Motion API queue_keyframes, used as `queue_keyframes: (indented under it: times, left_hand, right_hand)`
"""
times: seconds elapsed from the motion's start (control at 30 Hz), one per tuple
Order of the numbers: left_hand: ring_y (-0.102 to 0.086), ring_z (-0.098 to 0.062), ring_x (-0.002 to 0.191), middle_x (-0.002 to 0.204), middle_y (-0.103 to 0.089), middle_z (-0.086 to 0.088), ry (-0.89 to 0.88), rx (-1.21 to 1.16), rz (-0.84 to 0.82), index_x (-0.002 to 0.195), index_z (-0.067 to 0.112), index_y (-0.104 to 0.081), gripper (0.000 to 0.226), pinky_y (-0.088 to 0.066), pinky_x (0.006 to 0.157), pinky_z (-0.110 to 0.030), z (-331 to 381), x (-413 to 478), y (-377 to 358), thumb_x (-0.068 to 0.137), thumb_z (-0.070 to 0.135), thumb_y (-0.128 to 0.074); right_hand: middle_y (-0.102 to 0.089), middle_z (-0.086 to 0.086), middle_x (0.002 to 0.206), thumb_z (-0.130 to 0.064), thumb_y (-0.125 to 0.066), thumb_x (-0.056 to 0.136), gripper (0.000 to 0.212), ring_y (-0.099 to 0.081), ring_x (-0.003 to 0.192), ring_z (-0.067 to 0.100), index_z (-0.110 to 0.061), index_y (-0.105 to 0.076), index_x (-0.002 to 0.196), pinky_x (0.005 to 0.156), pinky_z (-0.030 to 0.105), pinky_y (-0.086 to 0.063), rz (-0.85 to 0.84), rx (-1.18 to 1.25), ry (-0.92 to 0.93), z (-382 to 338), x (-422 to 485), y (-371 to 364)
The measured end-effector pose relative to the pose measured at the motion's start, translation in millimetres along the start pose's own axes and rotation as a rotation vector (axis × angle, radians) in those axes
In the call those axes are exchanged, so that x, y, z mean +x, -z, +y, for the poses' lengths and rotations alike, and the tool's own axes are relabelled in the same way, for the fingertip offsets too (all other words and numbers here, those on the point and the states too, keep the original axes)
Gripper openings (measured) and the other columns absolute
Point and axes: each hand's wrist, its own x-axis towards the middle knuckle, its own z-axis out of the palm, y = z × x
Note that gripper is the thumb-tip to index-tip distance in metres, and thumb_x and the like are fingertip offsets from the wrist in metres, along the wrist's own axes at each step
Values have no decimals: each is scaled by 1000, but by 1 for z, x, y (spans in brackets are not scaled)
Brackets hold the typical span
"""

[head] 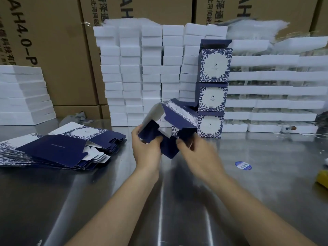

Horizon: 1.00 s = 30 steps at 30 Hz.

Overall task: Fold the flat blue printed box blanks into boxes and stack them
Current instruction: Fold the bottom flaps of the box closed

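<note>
i hold a half-folded box (170,121) up off the tabletop (248,192), its open, flapped end pointing down toward me and its body tilting up and away. my left hand (145,150) curls round the left flap, thumb on top. my right hand (195,151), a little blurred, pinches the right flap. the flat blanks (53,150) lie fanned at my left; the stack of finished boxes (212,93) stands just behind.
</note>
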Motion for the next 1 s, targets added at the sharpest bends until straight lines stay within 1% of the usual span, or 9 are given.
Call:
queue_keyframes:
  times: [0.1,0.2,0.27,0.37,0.43,0.57,0.7,0.87,1.0]
  left_hand:
    - [-74,-26,105,123,-70,-8,50,-99,-39,133,24,-57,53,-64,69,-34,0,-1,-3,91,-5,-67]
    - [-74,-27,105,120,-70,-9,143,-114,-171,130,25,-57,50,-66,77,-41,3,-3,-7,90,-6,-55]
    - [-73,-25,111,114,-67,-5,207,-78,-218,123,23,-59,50,-65,88,-47,5,-3,-7,86,-8,-46]
    - [-76,-15,95,100,-71,2,243,-23,-213,112,17,-65,46,-66,85,-42,4,0,-7,86,-11,-39]
    - [-79,-16,82,86,-78,4,232,-7,-219,129,21,-61,54,-68,74,-41,4,0,-6,91,-7,-35]
    - [-81,-27,90,88,-81,7,227,27,-316,139,61,-42,68,-66,72,-43,4,1,-5,101,4,-42]
    - [-79,-34,101,117,-80,-1,232,-9,-371,142,37,-55,65,-64,90,-53,4,-4,-5,90,0,-49]
    - [-78,-33,99,109,-77,-14,226,-127,-365,133,7,-57,48,-63,87,-47,7,-7,-3,86,10,-59]
    - [-77,-37,108,127,-73,-19,228,-172,-389,136,10,-59,46,-62,85,-43,12,-14,-5,93,21,-64]
  right_hand:
    - [-73,-2,94,-86,-47,79,51,-72,85,33,-43,-40,106,81,48,-57,-96,-3,-70,3,-5,-11]
    - [-74,7,97,-60,-60,91,34,-77,72,26,-39,-42,110,71,50,-63,-3,292,-128,3,1,-14]
    - [-75,6,95,-36,-61,97,17,-73,59,13,-40,-46,105,61,39,-61,125,473,-138,1,7,-4]
    - [-75,-6,97,-29,-52,95,22,-77,65,16,-45,-51,110,68,41,-55,242,589,-156,0,15,13]
    - [-74,-11,98,-32,-49,95,26,-77,82,18,-49,-51,115,74,49,-58,267,533,-144,1,15,20]
    - [-69,-14,107,-32,-52,99,45,-69,97,20,-55,-41,136,87,48,-55,293,346,-44,-1,8,23]
    - [-64,-9,130,-34,-58,98,73,-70,105,18,-64,-19,152,95,47,-54,213,175,116,-3,3,20]
    - [-29,-15,166,-78,-48,88,47,-37,144,1,-50,-65,122,115,35,-39,27,45,266,1,3,11]
    - [-27,-13,168,-69,-52,94,35,-36,147,3,-42,-73,103,119,33,-35,51,107,275,0,4,7]
